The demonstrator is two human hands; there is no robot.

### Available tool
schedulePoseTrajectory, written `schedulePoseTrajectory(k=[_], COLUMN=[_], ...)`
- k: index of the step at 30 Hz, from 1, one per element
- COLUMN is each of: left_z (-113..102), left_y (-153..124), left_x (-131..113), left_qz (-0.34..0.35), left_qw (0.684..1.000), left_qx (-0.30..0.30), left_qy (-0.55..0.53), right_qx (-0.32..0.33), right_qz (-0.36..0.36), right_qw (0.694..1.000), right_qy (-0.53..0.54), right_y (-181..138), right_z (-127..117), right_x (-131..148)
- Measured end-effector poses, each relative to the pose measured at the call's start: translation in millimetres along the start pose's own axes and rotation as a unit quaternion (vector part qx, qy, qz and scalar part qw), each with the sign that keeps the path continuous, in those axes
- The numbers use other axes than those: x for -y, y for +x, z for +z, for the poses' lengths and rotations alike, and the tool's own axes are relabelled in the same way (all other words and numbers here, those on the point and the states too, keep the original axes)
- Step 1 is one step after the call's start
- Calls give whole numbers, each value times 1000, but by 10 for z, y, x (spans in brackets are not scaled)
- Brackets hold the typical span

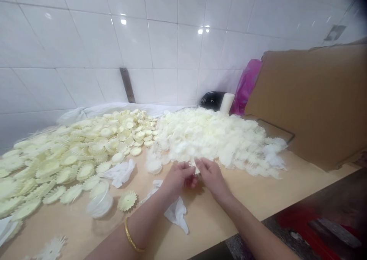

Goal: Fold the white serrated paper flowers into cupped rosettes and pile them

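Note:
My left hand point(179, 177) and my right hand point(211, 176) meet at the near edge of a big heap of white fabric petal pieces point(212, 135). Both pinch one small white petal piece point(196, 167) between their fingertips. A gold bangle point(131, 237) circles my left wrist. To the left spreads a pile of pale yellow toothed plastic discs point(71, 153); one single yellow disc point(127, 200) lies apart near my left forearm.
The tan tabletop point(286, 191) ends at a front edge on the right. A large cardboard sheet point(312, 95) leans at the right. Crumpled white cloth scraps point(176, 212) and a clear plastic cup point(100, 202) lie nearby. A pink bag point(248, 84) stands at the tiled wall.

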State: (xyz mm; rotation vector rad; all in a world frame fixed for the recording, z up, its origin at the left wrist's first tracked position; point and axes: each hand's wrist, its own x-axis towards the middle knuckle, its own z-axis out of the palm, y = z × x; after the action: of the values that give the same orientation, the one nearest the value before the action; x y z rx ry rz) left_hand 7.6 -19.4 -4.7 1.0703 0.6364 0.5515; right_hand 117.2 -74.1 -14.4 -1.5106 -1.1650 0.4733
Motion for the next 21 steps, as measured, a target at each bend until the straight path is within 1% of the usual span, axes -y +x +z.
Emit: schedulePoseTrajectory(k=[5, 7, 10, 12, 14, 17, 21], left_z=[-63, -47, 7, 27, 19, -26, -57], left_y=[50, 37, 1, -8, 3, 35, 47], left_x=[16, 3, -19, -28, -34, -52, -72], left_qz=[14, 14, -6, -19, -18, -23, -53], left_qw=[998, 997, 999, 998, 997, 992, 988], left_qx=[-67, -69, -35, -15, -28, -72, -80], left_qy=[-7, -13, -41, -57, -71, -96, -124], right_qx=[74, 71, 53, 53, 47, 35, 50], right_qz=[8, 3, -8, -14, -15, -9, 6], right_qw=[994, 994, 997, 998, 998, 999, 999], right_qy=[83, 83, 61, 41, 28, 22, 19], right_y=[-15, -19, -24, -30, -41, -57, -66], right_z=[-35, -46, -54, -55, -56, -59, -60], right_x=[5, 16, 38, 49, 53, 55, 64])
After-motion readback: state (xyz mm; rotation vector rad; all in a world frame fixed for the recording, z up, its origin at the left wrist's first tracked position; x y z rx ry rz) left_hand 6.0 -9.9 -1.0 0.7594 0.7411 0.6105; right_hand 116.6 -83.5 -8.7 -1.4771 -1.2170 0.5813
